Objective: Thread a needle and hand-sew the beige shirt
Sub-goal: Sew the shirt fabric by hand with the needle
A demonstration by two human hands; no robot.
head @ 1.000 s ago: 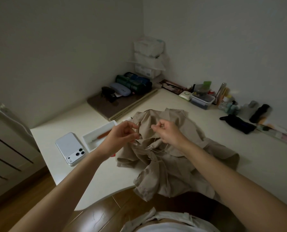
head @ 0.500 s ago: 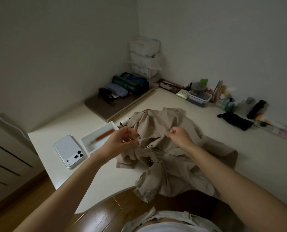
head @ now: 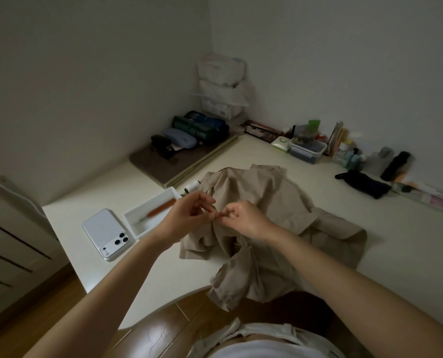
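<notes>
So both hands are up over the table [head: 396,241], fingertips meeting in the middle. The left hand [head: 186,217] has thumb and forefinger closed in a pinch with the other fingers curled loosely above it. The right hand [head: 243,219] comes in from the right, its fingers curled in and its thumb and forefinger pinched too. Between the two pinches there's a tiny item [head: 214,215] and both sets of fingertips close on it. Honestly can't tell if it's needle or thread, it's way too small and the light is dim.

The beige shirt [head: 279,202] is crumpled in a heap in the middle of the table, right under and behind the hands. The pinch point sits over the shirt's left part, with most of the cloth spreading off to the right and far side. One fold hangs off the near table edge. I can't tell if either hand actually touches the cloth.

Left of the shirt there's a white tray [head: 135,223] with an orange-handled tool [head: 161,206] in it, and a phone [head: 104,232] lies face down just left of that. A spool [head: 192,186] peeks out at the far left edge of the shirt, just beyond the left hand.
</notes>
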